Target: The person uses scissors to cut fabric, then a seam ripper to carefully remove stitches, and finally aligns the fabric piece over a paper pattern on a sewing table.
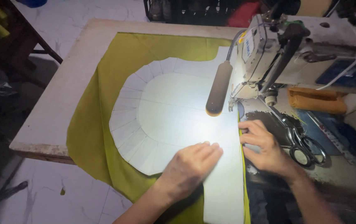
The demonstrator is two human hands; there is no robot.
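Note:
A white interfacing piece [174, 112], curved and notched along its left edge, lies on olive-green fabric [99, 103] spread over the sewing table [53, 116]. My left hand [190, 166] rests flat, palm down, on the lower part of the white piece. My right hand [261, 145] has its fingers curled at the right edge of the layers, pinching the fabric edge just in front of the sewing machine's needle area [231, 103].
A white industrial sewing machine [294, 49] stands at the right, with a lit gooseneck lamp [218, 89] over the work. Scissors [300, 143] lie right of my right hand. An orange cloth roll [317, 99] sits under the machine arm. The table's left edge drops to a marble floor.

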